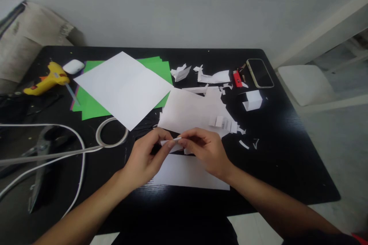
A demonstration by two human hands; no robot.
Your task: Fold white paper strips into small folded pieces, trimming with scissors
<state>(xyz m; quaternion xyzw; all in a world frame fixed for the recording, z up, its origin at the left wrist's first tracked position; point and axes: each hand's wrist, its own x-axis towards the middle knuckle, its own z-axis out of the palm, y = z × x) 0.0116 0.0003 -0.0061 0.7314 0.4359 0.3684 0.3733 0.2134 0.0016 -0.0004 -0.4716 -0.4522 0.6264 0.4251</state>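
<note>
Between my two hands is a small folded piece of white paper [172, 146], pinched at its upper edge. My left hand [149, 152] grips its left side between thumb and forefinger. On the other side my right hand [205, 149] pinches it the same way, the fingertips of both hands almost meeting. Below them a white paper sheet [191, 172] lies flat near the table's front edge. Just beyond the hands rests another cut white sheet [184, 109], with small folded paper pieces [221, 121] on its right part.
Left on the black table [287, 153] are a yellow glue gun [50, 78], white cables [83, 153], a tape roll [99, 134] and green sheets [94, 109] under a white square sheet [123, 88]. Paper scraps [215, 76], a red lighter [237, 79] and a phone [260, 73] lie at the back right.
</note>
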